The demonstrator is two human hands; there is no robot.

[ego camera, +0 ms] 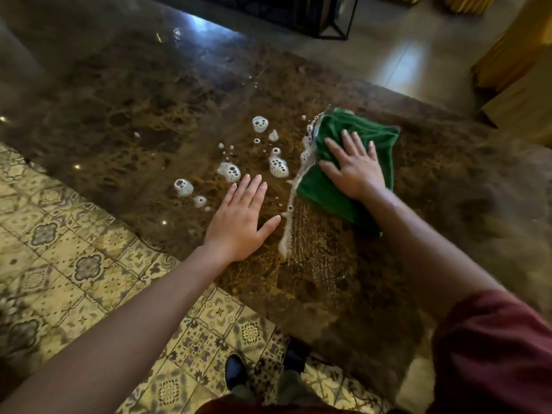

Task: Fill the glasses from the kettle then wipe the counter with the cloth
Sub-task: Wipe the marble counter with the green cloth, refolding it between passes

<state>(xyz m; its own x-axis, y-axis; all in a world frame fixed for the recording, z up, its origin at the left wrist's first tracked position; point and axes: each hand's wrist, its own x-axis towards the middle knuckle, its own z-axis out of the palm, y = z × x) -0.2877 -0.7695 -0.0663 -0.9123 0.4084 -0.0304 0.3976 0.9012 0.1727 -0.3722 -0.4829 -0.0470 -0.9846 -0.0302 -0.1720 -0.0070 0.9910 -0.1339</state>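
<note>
A green cloth [328,189] lies on the brown marble counter [149,115], right of centre. My right hand [354,165] presses flat on top of it, fingers spread. A ridge of white foam [294,210] runs along the cloth's left edge, with a streaky wet patch below it. Several blobs of foam [277,167] dot the counter to the left of the cloth. My left hand [240,219] rests flat on the counter beside the foam line, holding nothing. No glasses or kettle are in view.
The counter's near edge runs diagonally from left to bottom right, with patterned floor tiles [74,264] below it. My shoes [236,372] stand at the bottom. A dark metal frame [334,22] and yellow drapes [513,49] stand beyond the far edge.
</note>
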